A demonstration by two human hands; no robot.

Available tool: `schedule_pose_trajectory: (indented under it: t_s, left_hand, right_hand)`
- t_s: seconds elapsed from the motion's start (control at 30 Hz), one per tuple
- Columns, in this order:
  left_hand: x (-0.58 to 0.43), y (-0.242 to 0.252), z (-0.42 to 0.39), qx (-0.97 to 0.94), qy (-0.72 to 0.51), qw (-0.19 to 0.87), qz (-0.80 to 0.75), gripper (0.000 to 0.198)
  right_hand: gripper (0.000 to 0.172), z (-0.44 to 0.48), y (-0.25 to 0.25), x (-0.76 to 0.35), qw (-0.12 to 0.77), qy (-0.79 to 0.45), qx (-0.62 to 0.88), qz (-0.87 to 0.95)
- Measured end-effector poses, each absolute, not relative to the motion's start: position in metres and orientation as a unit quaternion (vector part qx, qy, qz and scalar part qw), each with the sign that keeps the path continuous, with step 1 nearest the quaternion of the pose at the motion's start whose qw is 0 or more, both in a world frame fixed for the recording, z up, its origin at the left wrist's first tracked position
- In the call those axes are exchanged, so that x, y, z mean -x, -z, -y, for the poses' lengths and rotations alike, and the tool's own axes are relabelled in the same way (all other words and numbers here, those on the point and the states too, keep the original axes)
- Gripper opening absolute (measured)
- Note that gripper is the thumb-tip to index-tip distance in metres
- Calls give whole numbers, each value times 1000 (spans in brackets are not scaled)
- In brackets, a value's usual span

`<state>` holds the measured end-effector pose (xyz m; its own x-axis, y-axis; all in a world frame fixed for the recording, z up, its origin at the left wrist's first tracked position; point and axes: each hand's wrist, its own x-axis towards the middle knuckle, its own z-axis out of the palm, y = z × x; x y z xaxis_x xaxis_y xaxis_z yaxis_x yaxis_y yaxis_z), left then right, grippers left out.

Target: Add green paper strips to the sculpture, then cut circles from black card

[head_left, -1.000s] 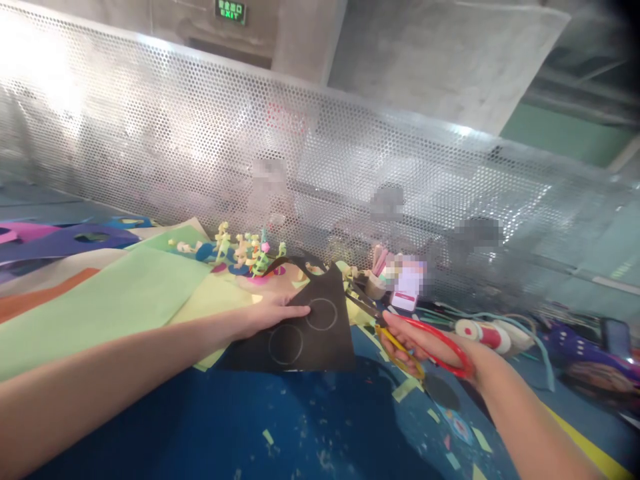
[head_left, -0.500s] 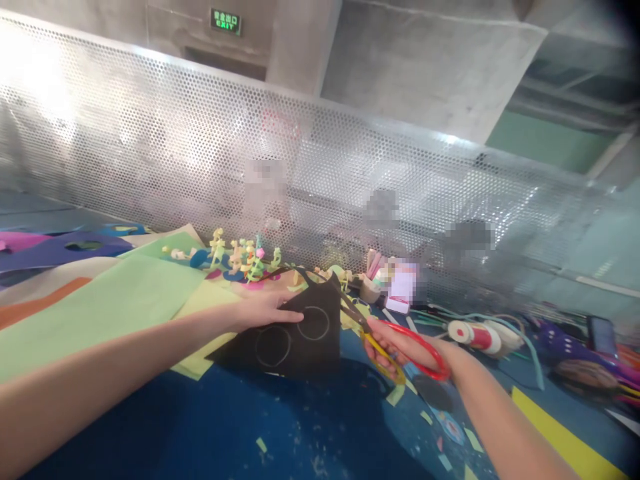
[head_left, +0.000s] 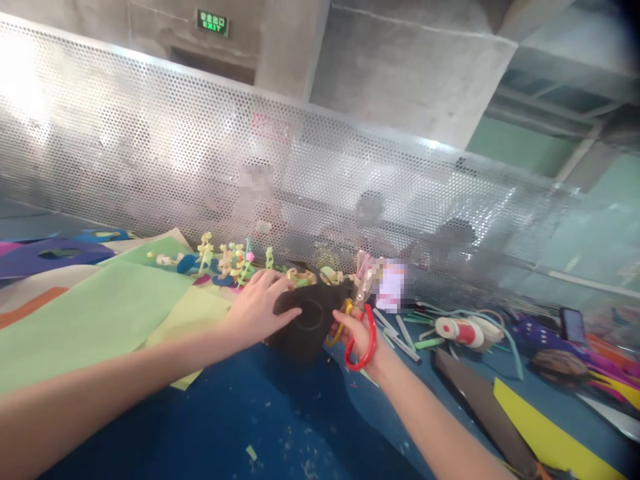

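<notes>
My left hand (head_left: 263, 300) grips a black craft sheet (head_left: 305, 343) from its left side, thumb in front and fingers behind the upper edge. A thin pale circle is drawn on the sheet. At the sheet's right edge, my right hand (head_left: 358, 332) is closed round scissors (head_left: 372, 339) with one red and one yellow handle. Their blades point up and away, beside the sheet rather than visibly across it. The right thumb tip is close to the sheet's edge; whether it touches I cannot tell.
Light green sheets (head_left: 115, 313) spread out on the left. Small coloured figures (head_left: 240, 263) stand at the back before a perforated metal screen (head_left: 200, 160). Rightward lie pens (head_left: 400, 340), a white roll with a red label (head_left: 460, 331), a yellow sheet (head_left: 545, 427) and a phone (head_left: 573, 327).
The scissors have turned from pointing leftward at the sheet to pointing up beside it. My right hand has moved left, and the sheet has turned, with one circle now showing instead of two.
</notes>
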<state>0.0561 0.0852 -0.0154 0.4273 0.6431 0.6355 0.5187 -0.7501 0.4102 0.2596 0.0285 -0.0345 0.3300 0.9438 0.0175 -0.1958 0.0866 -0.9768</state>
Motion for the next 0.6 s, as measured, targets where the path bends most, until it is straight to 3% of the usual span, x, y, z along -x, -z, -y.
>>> schedule_pose_trajectory:
  t_s: [0.03,0.1,0.2,0.3,0.43,0.6]
  left_hand:
    - [-57,15,-77,-854,-409,48,-318,27]
    - [-58,18,-63,-883,-366,61,-287,33]
    - [-58,28,-52,-875,-294,180,-340,51]
    - [-58,32,-51,-804,-321,363,-345,50]
    - [-63,34,-52,-611,-422,586,-322,48]
    - [-70,49,-66,-471,-460,649,-382,57]
  right_hand:
    - [33,-30,34,-261,660,-439,495,356]
    - [35,-31,31,-264,696,-425,469,338]
    - [36,-31,24,-266,727,-415,435,333]
    - [38,-29,19,-264,733,-413,419,343]
    - [40,-27,27,-255,707,-413,446,360]
    - [37,-21,40,-244,625,-392,517,434]
